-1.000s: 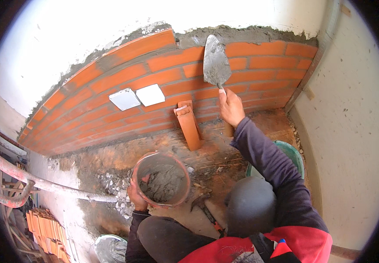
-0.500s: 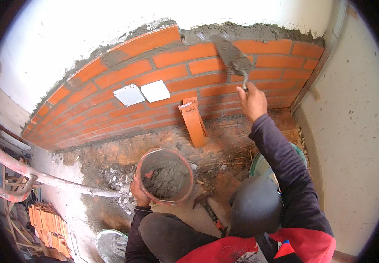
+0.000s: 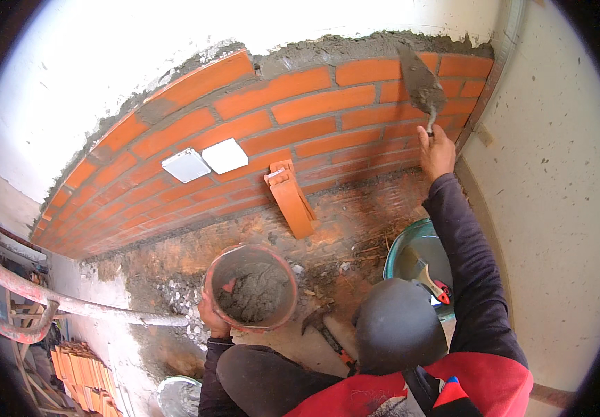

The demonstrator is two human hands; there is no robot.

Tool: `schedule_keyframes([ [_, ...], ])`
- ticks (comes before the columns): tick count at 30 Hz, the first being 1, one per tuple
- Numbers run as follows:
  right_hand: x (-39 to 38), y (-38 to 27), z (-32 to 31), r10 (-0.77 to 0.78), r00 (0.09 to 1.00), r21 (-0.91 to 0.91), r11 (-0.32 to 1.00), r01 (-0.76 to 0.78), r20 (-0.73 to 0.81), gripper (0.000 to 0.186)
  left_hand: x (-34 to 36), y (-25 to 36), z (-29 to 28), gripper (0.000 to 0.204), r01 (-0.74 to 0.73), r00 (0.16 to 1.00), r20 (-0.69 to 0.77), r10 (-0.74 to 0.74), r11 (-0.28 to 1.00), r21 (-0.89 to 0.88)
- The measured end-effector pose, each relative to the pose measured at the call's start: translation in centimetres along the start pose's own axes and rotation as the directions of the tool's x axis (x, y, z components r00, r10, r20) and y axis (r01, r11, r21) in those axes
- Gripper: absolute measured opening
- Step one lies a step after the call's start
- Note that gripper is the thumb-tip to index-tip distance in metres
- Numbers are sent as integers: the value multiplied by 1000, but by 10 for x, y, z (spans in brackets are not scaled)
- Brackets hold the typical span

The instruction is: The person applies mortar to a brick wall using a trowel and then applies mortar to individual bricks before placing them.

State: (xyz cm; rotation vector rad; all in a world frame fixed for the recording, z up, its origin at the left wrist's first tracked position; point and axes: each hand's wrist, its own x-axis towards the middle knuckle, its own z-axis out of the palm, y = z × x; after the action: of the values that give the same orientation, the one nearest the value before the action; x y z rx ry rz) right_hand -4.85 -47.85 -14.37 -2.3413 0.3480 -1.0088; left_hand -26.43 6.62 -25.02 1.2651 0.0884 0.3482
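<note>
My right hand (image 3: pixel 438 154) grips the handle of a pointed trowel (image 3: pixel 423 85), its blade smeared with grey mortar. The blade's tip reaches the strip of wet mortar (image 3: pixel 334 52) along the top of the orange brick facing (image 3: pixel 327 115), near its right end. Low on the left, my left hand (image 3: pixel 212 316) holds the rim and side of a reddish bucket (image 3: pixel 291 295). Inside it lies grey mortar (image 3: pixel 258 292) with a small red piece. Most of the left fingers are hidden against the bucket.
Orange brick tiles (image 3: pixel 291 201) lean upright against the wall below two white cover plates (image 3: pixel 225 156). A hammer (image 3: pixel 327 337) lies by my knee. A green basin (image 3: pixel 393 257) holds a brush (image 3: pixel 430 281). Left are a red-white pole (image 3: pixel 105 309) and stacked tiles (image 3: pixel 84 372).
My right hand has carried the trowel rightward along the mortar strip. The view has shifted a little, and the basin with the brush shows more. My left hand keeps holding the bucket.
</note>
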Motion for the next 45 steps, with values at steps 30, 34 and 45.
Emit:
schedule_keyframes([
  [30,-113,-93,15,-171,-181,248,743,622,968,36,-11,12,-38,72,40,999,-28,-46,978,-207],
  [34,-60,-96,-59,-510,278,303,781,546,814,31,-9,-21,-62,65,-24,998,-67,10,976,-214],
  [45,18,-187,-75,-543,741,-370,644,670,396,40,-8,-2,-42,62,-55,998,-50,44,969,-242],
])
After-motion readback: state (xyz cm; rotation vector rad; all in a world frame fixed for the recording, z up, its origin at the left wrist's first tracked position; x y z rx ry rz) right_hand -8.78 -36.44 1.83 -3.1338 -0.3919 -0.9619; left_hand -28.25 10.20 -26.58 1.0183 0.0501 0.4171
